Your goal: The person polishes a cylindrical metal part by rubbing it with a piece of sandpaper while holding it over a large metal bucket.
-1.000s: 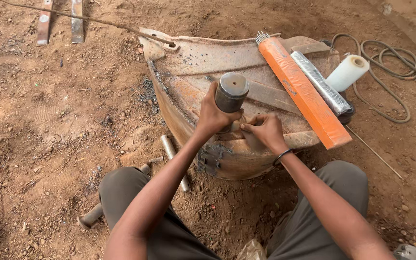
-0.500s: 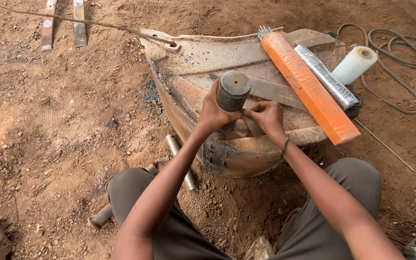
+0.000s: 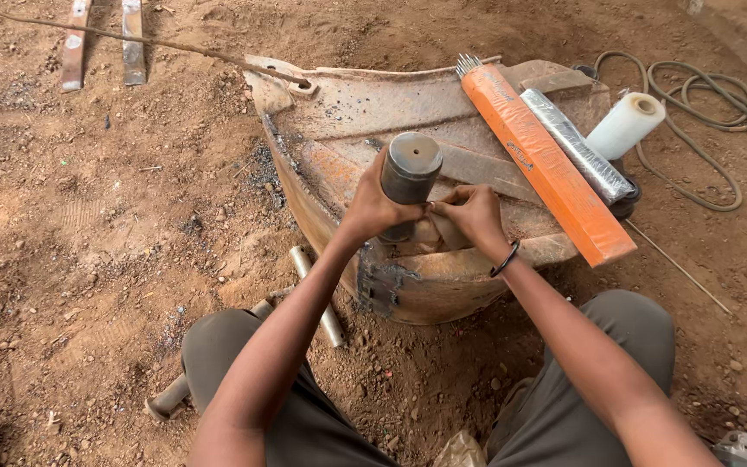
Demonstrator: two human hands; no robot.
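Note:
My left hand [image 3: 375, 207] grips a thick grey metal cylinder [image 3: 409, 173] and holds it upright on a large rusty curved steel part [image 3: 347, 112] lying on the dirt. My right hand [image 3: 473, 212] is beside the cylinder's lower part, fingers pinched together at its side, touching my left thumb. Whether those fingers hold something small is hidden. A dark bangle sits on my right wrist.
An orange box of welding rods [image 3: 546, 164], a silver-wrapped packet [image 3: 577, 156] and a white roll [image 3: 624, 125] lie on the steel part's right side. Cable coils [image 3: 693, 95] lie at the right. A metal pipe [image 3: 317, 294] lies by my knee; flat bars [image 3: 101, 39] far left.
The view has shifted slightly and both hands sit a little lower on the steel part. My left hand keeps its grip on the cylinder.

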